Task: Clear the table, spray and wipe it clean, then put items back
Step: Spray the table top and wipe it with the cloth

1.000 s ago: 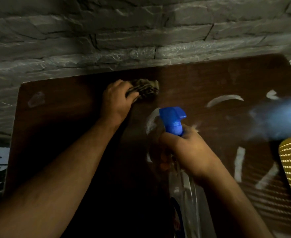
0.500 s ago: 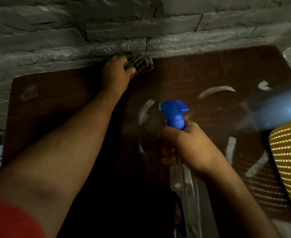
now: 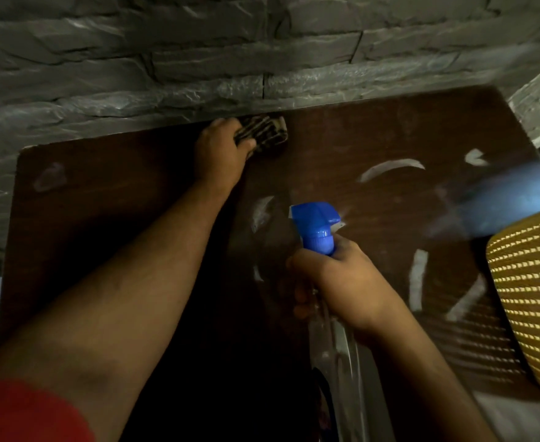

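Left hand (image 3: 221, 148) grips a dark striped cloth (image 3: 267, 132), pressed on the brown bench (image 3: 374, 138) at its far edge by the stone wall (image 3: 198, 59). Right hand (image 3: 342, 282) clasps the blue-topped spray bottle (image 3: 318, 231); pale streaks, perhaps foam, mark the bench.

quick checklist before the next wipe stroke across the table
1. Cloth held in left hand: ok.
2. Cloth flat on the table: ok, at the far edge by the wall.
3. Spray bottle gripped in right hand: ok.
4. White streaks cleared: not ok, several remain on the right half.
5. Yellow basket out of the wiping path: cannot tell, it overlaps the right edge.
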Demonstrator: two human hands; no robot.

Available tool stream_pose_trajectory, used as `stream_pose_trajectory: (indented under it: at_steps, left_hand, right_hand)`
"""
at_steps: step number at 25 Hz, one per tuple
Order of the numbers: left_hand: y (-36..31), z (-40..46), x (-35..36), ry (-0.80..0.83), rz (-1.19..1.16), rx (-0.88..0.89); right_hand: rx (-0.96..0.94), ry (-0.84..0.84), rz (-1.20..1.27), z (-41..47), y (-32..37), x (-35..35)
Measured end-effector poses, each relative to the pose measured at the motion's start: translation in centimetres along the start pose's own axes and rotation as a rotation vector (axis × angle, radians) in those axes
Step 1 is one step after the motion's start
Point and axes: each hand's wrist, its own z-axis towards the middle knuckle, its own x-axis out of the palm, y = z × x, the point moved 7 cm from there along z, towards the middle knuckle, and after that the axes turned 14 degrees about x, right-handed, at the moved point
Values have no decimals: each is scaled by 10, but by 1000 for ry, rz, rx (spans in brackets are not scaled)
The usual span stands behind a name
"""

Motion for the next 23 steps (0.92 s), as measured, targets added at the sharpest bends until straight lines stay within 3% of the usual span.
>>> stream_pose_trajectory:
  at_steps: [5,11,14,17,20,23]
  left_hand:
    - [-21,-77,2,169,-132,255]
    - [16,-12,-15,43,8,29]
    - [-30,-56,7,176,-102,192]
    - [-19,-110,-9,202,-149,280]
    - [8,-56,-19,69,-40,148]
    - [-10,-20,-3,69,-33,96]
  right_hand:
    - [-10,-2,-11,-3,-4,10]
    - [-32,-40,6,-9,-10,8]
    - [-25,-17,18,-10,-15,16]
    - [5,8,12,-13,-23,20]
    - [11,-28,14,-15,-27,19]
    - [-1,-53,8,-16,-26,21]
